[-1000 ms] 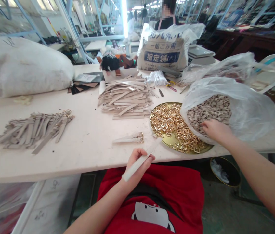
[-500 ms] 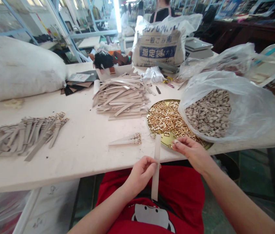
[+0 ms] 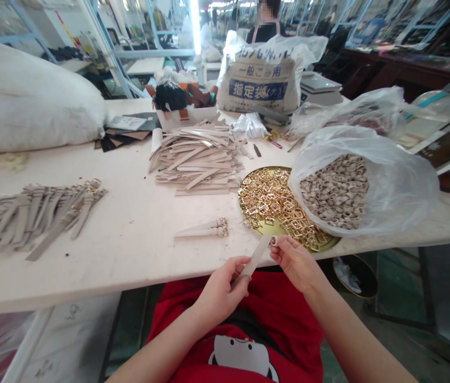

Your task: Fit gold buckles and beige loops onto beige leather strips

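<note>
My left hand point(image 3: 227, 282) is closed around a flat pale leather strap point(image 3: 256, 256), which slants up to the right over the table edge. Between the fingertips of my right hand point(image 3: 292, 261) is a small beige leather loop point(image 3: 273, 241), right at the strap's upper end; whether they touch I cannot tell. Behind the hands, a round gold tray point(image 3: 263, 227) bears a heap of gold buckles point(image 3: 267, 191). A clear plastic bag point(image 3: 400, 186), full of similar leather loops point(image 3: 336, 189), rests over the tray's right side. A few buckled straps point(image 3: 203, 229) lie left of the tray.
A big pile of loose straps point(image 3: 197, 157) sits mid-table, and a heap of buckled straps point(image 3: 41, 213) at the left. White sacks point(image 3: 29, 101) and a printed bag point(image 3: 259, 74) stand behind. A person point(image 3: 267, 26) is in the background. A bin point(image 3: 355, 276) stands below right.
My right hand has moved left with the loop, up to the strap's end. The strap has tilted from nearly upright to a rightward slant, and my left hand has shifted slightly left and down.
</note>
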`<action>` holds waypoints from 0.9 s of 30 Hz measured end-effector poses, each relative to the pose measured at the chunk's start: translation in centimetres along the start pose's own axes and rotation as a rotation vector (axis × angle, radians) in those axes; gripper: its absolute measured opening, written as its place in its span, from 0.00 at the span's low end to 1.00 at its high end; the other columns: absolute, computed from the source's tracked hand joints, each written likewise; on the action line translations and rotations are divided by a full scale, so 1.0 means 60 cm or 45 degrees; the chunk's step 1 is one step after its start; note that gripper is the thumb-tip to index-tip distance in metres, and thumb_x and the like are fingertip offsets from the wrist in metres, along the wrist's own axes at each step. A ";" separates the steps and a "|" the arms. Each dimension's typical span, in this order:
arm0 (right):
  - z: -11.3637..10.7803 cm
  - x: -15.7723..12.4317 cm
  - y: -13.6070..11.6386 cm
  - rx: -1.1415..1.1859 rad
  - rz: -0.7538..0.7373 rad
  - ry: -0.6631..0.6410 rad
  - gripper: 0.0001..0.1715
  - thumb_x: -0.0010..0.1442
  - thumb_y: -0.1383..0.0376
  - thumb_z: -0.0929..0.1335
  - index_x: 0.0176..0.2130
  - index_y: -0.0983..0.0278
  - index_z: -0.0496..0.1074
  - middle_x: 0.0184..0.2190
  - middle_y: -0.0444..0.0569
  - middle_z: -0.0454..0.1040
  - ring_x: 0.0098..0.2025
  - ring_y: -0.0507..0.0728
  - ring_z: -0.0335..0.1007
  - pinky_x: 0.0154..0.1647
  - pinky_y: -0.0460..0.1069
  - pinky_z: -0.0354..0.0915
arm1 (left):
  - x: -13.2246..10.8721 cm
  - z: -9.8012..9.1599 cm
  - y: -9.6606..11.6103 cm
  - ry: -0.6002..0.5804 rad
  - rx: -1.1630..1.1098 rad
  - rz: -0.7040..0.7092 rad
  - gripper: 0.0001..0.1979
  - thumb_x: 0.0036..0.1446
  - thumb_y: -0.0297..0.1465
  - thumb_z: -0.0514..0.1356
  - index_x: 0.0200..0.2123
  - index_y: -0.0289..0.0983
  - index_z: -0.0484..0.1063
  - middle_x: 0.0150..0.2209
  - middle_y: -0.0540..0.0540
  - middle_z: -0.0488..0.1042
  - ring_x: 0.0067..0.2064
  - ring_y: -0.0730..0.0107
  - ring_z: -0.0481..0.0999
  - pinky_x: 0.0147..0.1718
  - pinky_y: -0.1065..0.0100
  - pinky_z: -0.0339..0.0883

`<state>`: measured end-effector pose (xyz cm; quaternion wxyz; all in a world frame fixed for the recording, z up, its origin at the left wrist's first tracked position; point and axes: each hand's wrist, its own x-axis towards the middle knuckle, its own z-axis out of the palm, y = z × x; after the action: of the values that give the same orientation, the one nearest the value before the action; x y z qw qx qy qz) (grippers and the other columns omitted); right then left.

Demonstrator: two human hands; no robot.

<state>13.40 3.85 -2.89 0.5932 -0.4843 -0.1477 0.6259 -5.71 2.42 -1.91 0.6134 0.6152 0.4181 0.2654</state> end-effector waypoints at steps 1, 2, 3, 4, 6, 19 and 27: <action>0.000 -0.002 0.000 -0.015 -0.011 0.004 0.13 0.40 0.60 0.75 0.25 0.62 0.71 0.22 0.39 0.69 0.23 0.46 0.64 0.25 0.40 0.66 | -0.002 -0.001 0.002 -0.016 0.024 0.005 0.17 0.55 0.28 0.51 0.49 0.37 0.61 0.31 0.48 0.69 0.28 0.76 0.69 0.30 0.72 0.64; 0.001 -0.003 -0.001 -0.037 -0.016 -0.001 0.12 0.41 0.60 0.75 0.27 0.61 0.72 0.22 0.39 0.69 0.23 0.46 0.64 0.25 0.40 0.66 | -0.004 -0.002 0.005 -0.036 0.041 0.006 0.17 0.55 0.28 0.51 0.49 0.37 0.61 0.31 0.48 0.69 0.28 0.76 0.69 0.30 0.72 0.64; 0.000 -0.005 -0.001 -0.070 -0.014 -0.011 0.13 0.42 0.60 0.75 0.29 0.61 0.72 0.23 0.39 0.69 0.23 0.46 0.64 0.25 0.41 0.66 | -0.005 -0.003 0.006 -0.057 0.048 0.001 0.18 0.55 0.27 0.51 0.50 0.37 0.61 0.30 0.49 0.69 0.27 0.76 0.69 0.30 0.72 0.64; 0.000 -0.005 -0.001 -0.112 -0.011 -0.022 0.14 0.43 0.60 0.74 0.32 0.60 0.73 0.23 0.40 0.69 0.23 0.46 0.64 0.25 0.42 0.66 | -0.006 -0.004 0.008 -0.077 0.044 -0.012 0.18 0.54 0.27 0.50 0.50 0.38 0.62 0.30 0.49 0.69 0.27 0.76 0.69 0.29 0.72 0.64; -0.002 -0.007 -0.001 -0.204 -0.001 -0.042 0.14 0.44 0.59 0.73 0.33 0.60 0.73 0.24 0.41 0.69 0.23 0.47 0.64 0.26 0.44 0.67 | -0.009 -0.005 0.008 -0.113 0.002 -0.057 0.19 0.53 0.25 0.49 0.50 0.38 0.62 0.30 0.50 0.69 0.26 0.77 0.68 0.28 0.73 0.64; 0.019 -0.034 0.003 -0.845 -0.114 -0.247 0.16 0.48 0.57 0.70 0.35 0.64 0.72 0.21 0.42 0.70 0.25 0.51 0.65 0.30 0.48 0.63 | 0.026 -0.007 0.032 -0.358 -0.184 -0.388 0.15 0.57 0.39 0.46 0.34 0.34 0.63 0.19 0.54 0.63 0.16 0.81 0.60 0.15 0.77 0.54; 0.016 -0.022 0.002 -0.876 0.029 -0.318 0.15 0.48 0.57 0.69 0.34 0.64 0.73 0.22 0.42 0.70 0.24 0.50 0.64 0.28 0.47 0.63 | 0.031 -0.010 0.024 -0.426 -0.252 -0.484 0.14 0.55 0.38 0.47 0.31 0.34 0.65 0.17 0.55 0.62 0.14 0.82 0.58 0.15 0.77 0.52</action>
<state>12.36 3.03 -1.94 0.3659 -0.5770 -0.4155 0.6004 -4.97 4.46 -0.78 0.7699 0.4981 0.3909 0.0797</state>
